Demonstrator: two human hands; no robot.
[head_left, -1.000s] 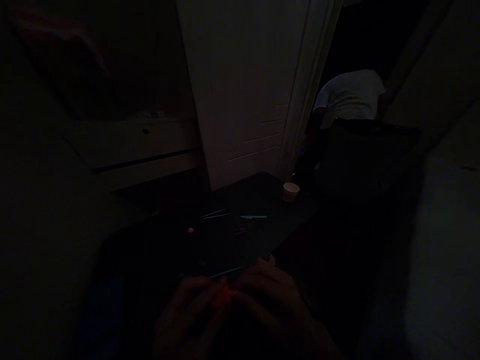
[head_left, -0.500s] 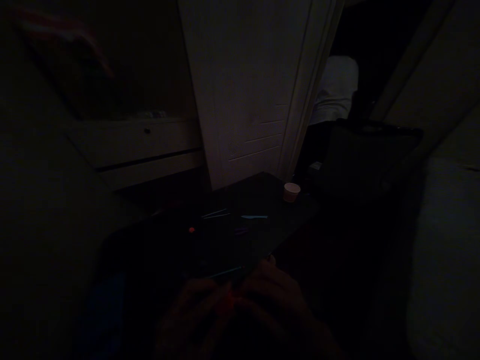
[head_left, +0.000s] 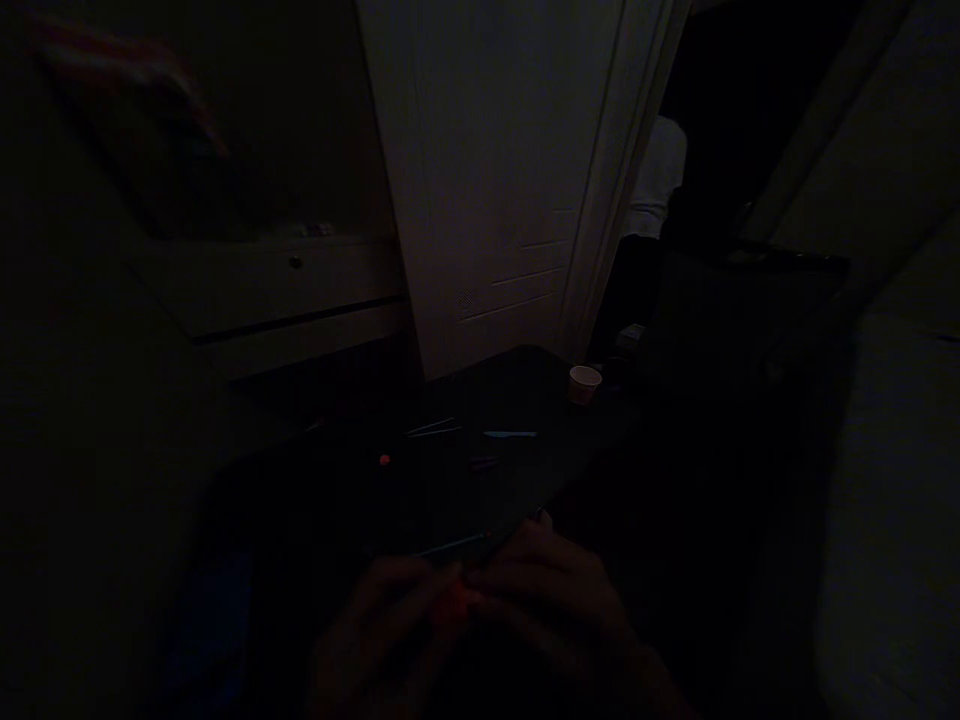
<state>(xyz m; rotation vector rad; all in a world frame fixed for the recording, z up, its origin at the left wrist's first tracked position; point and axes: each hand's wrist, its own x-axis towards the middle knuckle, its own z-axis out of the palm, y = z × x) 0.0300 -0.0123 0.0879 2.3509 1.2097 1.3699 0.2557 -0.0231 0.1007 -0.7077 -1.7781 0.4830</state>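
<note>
The scene is very dark. My left hand (head_left: 382,625) and my right hand (head_left: 551,600) meet at the bottom centre, fingers pinched together on a small orange-red piece (head_left: 455,598) between them. They hover over the near edge of a dark board (head_left: 525,385). On the board lie a thin blue stick (head_left: 510,434), two pale thin sticks (head_left: 431,430), a small purple piece (head_left: 482,462), a tiny red bead (head_left: 385,460) and another blue stick (head_left: 454,546) just beyond my fingers.
A small paper cup (head_left: 584,383) stands at the board's far right corner. A pale door (head_left: 487,180) rises behind it, with a light drawer unit (head_left: 277,295) to the left. Another person in a white shirt (head_left: 660,175) is partly visible past the door.
The person in the white shirt has moved left and further behind the door frame. My hands stay pinched on the orange piece with only slight shifts.
</note>
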